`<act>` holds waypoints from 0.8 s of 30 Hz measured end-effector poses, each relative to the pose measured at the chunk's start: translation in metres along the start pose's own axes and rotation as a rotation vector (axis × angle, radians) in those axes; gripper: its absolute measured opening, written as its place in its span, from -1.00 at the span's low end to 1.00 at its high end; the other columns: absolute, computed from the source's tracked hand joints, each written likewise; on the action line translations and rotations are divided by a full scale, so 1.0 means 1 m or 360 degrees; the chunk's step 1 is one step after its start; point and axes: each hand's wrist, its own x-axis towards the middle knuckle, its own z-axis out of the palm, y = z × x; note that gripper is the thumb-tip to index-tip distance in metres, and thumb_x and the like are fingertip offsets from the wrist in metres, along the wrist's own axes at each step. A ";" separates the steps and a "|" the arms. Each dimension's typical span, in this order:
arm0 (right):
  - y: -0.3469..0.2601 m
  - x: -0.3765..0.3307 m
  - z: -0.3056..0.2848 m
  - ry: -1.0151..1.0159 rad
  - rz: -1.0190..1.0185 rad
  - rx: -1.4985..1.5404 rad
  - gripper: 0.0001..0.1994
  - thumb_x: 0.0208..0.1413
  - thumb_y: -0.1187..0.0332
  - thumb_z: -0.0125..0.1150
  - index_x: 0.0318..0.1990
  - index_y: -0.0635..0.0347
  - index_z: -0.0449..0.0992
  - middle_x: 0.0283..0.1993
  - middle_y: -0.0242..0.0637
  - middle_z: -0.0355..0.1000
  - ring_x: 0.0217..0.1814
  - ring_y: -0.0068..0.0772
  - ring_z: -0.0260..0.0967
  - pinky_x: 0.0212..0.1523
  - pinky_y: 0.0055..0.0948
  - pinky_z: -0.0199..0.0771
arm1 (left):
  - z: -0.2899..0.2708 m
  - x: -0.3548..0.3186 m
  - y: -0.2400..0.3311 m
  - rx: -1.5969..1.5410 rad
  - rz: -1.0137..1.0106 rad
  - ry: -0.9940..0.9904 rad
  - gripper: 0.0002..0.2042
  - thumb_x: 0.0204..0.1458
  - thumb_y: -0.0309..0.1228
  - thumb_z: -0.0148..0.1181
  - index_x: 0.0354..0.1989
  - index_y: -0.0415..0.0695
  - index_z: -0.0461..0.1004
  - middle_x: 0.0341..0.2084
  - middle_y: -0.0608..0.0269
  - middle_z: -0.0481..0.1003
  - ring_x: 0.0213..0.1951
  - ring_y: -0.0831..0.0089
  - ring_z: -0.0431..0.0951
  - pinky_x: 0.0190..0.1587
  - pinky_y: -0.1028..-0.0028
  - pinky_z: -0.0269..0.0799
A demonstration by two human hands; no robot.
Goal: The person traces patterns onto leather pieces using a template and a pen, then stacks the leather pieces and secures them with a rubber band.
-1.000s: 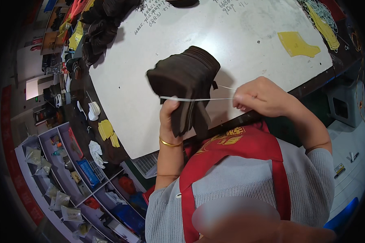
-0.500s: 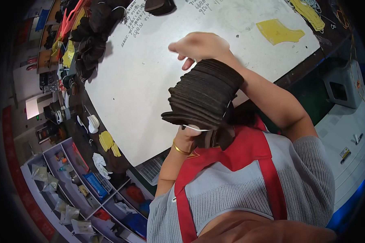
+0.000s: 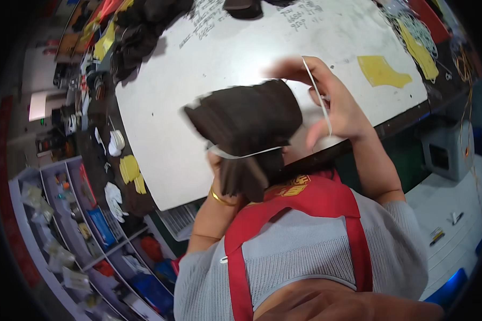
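A thick stack of dark brown cut pieces is held up in front of my chest, over the near edge of the white tabletop. My left hand, mostly hidden behind the stack, grips its lower left part. One white band runs across the stack near its lower end. To the right of the stack, apart from it, is my right hand. Its fingers and thumb are spread, and a white elastic band is stretched taut across them. The fingertips are smeared by motion.
Dark bundles line the far left of the white table; another dark bundle lies at the far side. A yellow cut piece rests at right. Below left stands a compartmented shelf; a grey stool is at right.
The stack has turned and shifted left in my left hand. My right hand has moved from beyond the stack to its right side, where the stretched elastic band now shows. The view has shifted slightly.
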 end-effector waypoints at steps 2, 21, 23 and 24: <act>-0.043 0.020 0.001 -0.0373 0.0023 -0.0525 0.14 -0.41 -0.27 0.61 0.33 0.25 0.32 0.27 -0.13 0.44 0.21 -0.27 0.52 0.08 -0.33 0.55 | 0.008 -0.003 0.003 0.0036 -0.0094 -0.0009 -0.10 -0.10 -0.11 0.30 0.48 -0.12 0.12 0.33 -0.01 0.34 0.31 0.09 0.42 0.43 0.11 0.27; -0.060 0.029 0.043 -0.1291 -0.0418 -0.1431 -0.72 -0.27 0.31 0.43 -0.37 0.07 0.48 -0.23 -0.45 0.42 -0.29 -0.39 0.50 -0.51 -0.41 0.49 | 0.000 0.007 0.004 0.1318 -0.0035 0.0161 -0.16 -0.05 -0.29 0.44 0.36 -0.21 0.05 0.08 0.05 0.43 0.16 0.35 0.45 0.22 0.37 0.37; -0.063 0.030 0.046 -0.1254 -0.0637 -0.1550 -0.79 -0.20 0.27 0.43 -0.45 0.11 0.53 -0.17 -0.39 0.42 -0.11 -0.39 0.47 -0.49 -0.43 0.51 | -0.012 0.012 0.004 0.1513 0.0113 0.0508 -0.13 -0.06 -0.21 0.47 0.35 -0.25 0.04 0.07 -0.04 0.43 0.11 0.31 0.50 0.19 0.33 0.42; -0.061 0.023 0.048 -0.1260 -0.0649 -0.1548 -0.79 -0.20 0.27 0.43 -0.45 0.11 0.53 -0.17 -0.39 0.42 -0.11 -0.39 0.47 -0.49 -0.43 0.51 | -0.035 0.027 0.006 0.0843 0.0124 0.0647 -0.08 -0.04 -0.16 0.49 0.34 -0.31 0.00 0.05 -0.10 0.45 0.06 0.27 0.53 0.15 0.32 0.47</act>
